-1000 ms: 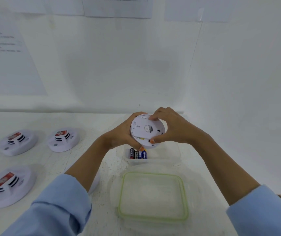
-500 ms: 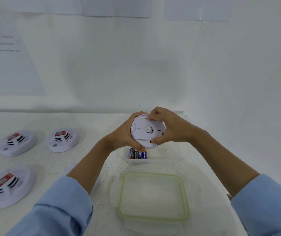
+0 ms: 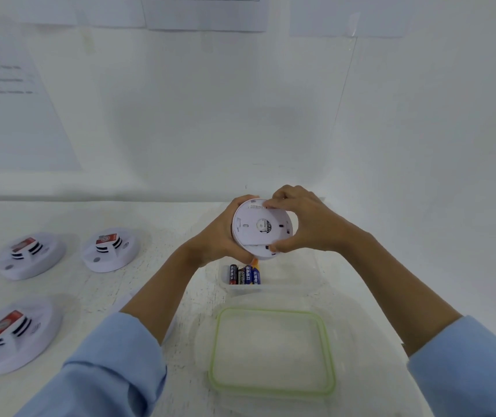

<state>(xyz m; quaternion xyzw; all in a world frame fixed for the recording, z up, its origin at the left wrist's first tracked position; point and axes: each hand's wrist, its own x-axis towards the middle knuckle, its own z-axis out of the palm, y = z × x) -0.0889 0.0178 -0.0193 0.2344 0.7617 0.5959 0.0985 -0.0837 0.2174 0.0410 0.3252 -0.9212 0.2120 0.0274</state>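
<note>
Both hands up over the white surface (image 3: 156, 236), holding a round white plastic smoke detector (image 3: 260, 228) with its flat back toward the camera. Left hand (image 3: 219, 236) has its grip curled round the left edge; right hand (image 3: 304, 224) pinches the right rim, fingers on top and thumb below. Just below it sits a clear plastic tub (image 3: 289, 284) with batteries (image 3: 245, 274). Green-rimmed clear lid (image 3: 272, 353) nearer camera. Three more white detectors (image 3: 110, 249) lie at left.
</note>
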